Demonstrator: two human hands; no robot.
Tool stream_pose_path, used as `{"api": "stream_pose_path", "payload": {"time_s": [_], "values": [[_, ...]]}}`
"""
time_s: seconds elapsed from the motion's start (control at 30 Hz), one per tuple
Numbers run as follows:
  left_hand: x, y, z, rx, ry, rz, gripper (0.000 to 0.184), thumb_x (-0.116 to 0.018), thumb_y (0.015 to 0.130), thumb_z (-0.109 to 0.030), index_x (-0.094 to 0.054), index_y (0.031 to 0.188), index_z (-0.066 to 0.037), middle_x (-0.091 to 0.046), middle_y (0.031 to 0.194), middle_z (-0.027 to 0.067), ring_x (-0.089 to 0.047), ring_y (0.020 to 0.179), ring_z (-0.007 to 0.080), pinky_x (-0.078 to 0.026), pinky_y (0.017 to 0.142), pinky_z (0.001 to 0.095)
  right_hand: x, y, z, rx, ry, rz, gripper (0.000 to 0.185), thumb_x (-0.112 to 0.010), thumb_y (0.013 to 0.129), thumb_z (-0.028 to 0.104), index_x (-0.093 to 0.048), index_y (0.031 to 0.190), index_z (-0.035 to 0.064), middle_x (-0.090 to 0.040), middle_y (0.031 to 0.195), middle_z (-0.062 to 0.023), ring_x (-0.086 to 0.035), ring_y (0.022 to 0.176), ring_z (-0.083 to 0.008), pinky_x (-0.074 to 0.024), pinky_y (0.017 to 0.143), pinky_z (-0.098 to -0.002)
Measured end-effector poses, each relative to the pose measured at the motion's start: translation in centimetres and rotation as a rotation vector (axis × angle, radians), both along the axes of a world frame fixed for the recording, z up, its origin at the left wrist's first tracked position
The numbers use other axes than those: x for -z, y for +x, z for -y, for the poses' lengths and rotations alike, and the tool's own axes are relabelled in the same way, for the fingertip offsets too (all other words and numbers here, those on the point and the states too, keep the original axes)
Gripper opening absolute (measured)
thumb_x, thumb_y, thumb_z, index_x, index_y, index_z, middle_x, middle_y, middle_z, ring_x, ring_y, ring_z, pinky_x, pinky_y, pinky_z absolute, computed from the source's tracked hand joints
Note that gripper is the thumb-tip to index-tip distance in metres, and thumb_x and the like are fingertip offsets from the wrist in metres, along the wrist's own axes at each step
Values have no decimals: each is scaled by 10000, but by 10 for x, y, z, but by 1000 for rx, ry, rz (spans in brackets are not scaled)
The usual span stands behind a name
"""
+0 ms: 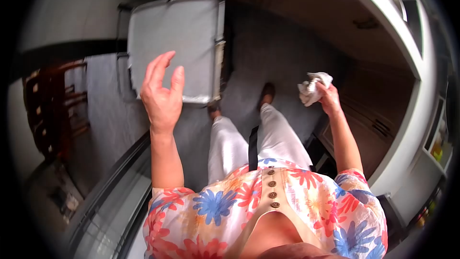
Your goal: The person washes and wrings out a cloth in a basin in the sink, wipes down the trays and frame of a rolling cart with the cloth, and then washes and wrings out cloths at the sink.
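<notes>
My left hand [162,93] is raised with its fingers apart and nothing in them. Below it in the view stands a rack or cart with a pale, flat top [179,31] and a dark frame; I cannot tell whether the hand touches it. Out to the right, my right hand [329,100] is closed around a crumpled white cloth [314,88]. The cloth bunches out past the fingertips, in front of the dark floor.
A white counter edge [407,67] curves along the right, above cabinet doors [371,98] with handles. At the left is a dark wooden chair [52,105]. A glass-panelled door or frame [110,206] runs along the lower left. The floor [268,38] is dark grey.
</notes>
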State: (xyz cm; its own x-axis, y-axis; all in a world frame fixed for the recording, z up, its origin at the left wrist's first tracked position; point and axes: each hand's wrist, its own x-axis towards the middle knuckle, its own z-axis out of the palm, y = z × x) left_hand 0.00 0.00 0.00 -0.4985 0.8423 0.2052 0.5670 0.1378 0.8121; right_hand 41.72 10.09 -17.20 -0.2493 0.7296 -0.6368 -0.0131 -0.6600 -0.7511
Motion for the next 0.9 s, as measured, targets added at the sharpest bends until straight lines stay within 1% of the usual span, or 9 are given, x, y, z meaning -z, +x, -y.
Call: {"api": "stream_pose_path", "payload": {"time_s": [0.03, 0.2, 0.23, 0.33, 0.43, 0.6, 0.63, 0.8, 0.9], "values": [[6, 10, -18, 83, 20, -165, 262, -603, 827, -91, -586, 1077, -17, -601, 1021, 120, -576, 919, 254, -443, 829, 311, 5, 1, -8, 48, 42, 58, 305, -625, 814, 230, -554, 1064, 70, -632, 954, -70, -634, 844, -202, -539, 715, -360], [90, 97, -131, 265, 330, -77, 218, -612, 780, -52, -614, 995, -18, -598, 1000, 130, -572, 917, 295, -447, 814, 343, -30, 74, -126, 174, 352, 150, 330, -660, 793, 236, -555, 1062, 75, -612, 948, -38, -618, 829, -165, -532, 692, -350], [21, 52, -44, 292, -81, -94, 210, -601, 805, -64, -610, 1006, -3, -599, 1023, 126, -577, 955, 249, -437, 850, 307, -39, 16, -14, 168, 4, 46, 326, -655, 801, 224, -553, 1071, 72, -614, 956, -44, -620, 834, -171, -531, 703, -354], [17, 46, -25, 246, -21, -273, 203, -611, 788, -49, -616, 988, -13, -602, 990, 111, -581, 885, 264, -456, 788, 329, -39, 6, -9, 221, 49, -126, 307, -630, 828, 197, -544, 1087, 56, -616, 966, -57, -623, 850, -183, -534, 711, -364], [12, 47, -83, 245, -73, 24, 193, -608, 800, -45, -620, 988, -3, -607, 990, 100, -592, 886, 206, -460, 782, 295, -104, 25, -103, 221, 204, -227, 316, -591, 853, 165, -511, 1122, 21, -609, 989, -71, -622, 868, -189, -539, 736, -355], [16, 63, -133, 222, -59, 17, 179, -591, 798, -24, -625, 971, 5, -613, 969, 106, -595, 883, 209, -461, 792, 293, -189, 71, -218, 231, 451, -312, 349, -530, 888, 165, -459, 1190, 4, -593, 1054, -101, -604, 936, -196, -517, 809, -359], [21, 63, -149, 251, -8, 11, 191, -594, 801, 0, -618, 990, 16, -600, 966, 78, -580, 836, 134, -471, 725, 245, -200, 75, -241, 254, 470, -314, 364, -520, 893, 174, -447, 1205, 0, -587, 1069, -108, -595, 961, -200, -507, 833, -367], [-4, 98, -240, 420, 30, 22, 196, -590, 794, 24, -616, 987, 4, -600, 948, 86, -584, 830, 146, -476, 720, 242, -197, 141, -339, 252, 493, -343, 402, -460, 922, 192, -375, 1272, 15, -490, 1217, -134, -474, 1139, -222, -393, 986, -376], [-14, 133, -301, 536, 50, 0, 202, -589, 791, 22, -614, 991, -1, -606, 956, 93, -585, 843, 160, -472, 737, 252, -164, 178, -385, 265, 459, -284, 345, -498, 907, 177, -442, 1199, 1, -511, 1186, -111, -501, 1103, -213, -425, 948, -401]]}}
